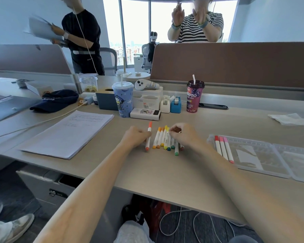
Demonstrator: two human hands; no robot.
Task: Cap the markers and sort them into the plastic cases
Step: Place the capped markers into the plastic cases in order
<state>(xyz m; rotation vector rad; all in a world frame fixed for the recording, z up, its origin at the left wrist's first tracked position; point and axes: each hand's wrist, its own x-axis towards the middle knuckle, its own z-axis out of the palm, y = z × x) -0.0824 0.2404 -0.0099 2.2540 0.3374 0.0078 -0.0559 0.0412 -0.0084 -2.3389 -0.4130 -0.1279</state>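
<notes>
My left hand (136, 136) grips an orange-red marker (148, 135) by its white barrel, tilted slightly, its lower end near the desk. Just to the right lies a row of several capped markers (162, 138) in orange, yellow, blue and green. My right hand (184, 135) rests over the right side of that row with fingers curled on the markers; what it pinches is hidden. A clear plastic case (260, 155) lies open at the right, holding a red marker (218, 145) and two pink markers (225, 149) at its left edge.
A stack of papers (68, 134) lies left of my hands. Behind the markers stand a blue cup (123, 100), a white box (145, 114), tape dispensers (170, 104) and a purple drink cup (193, 97). A tissue (288, 119) lies far right. Two people stand behind the dividers.
</notes>
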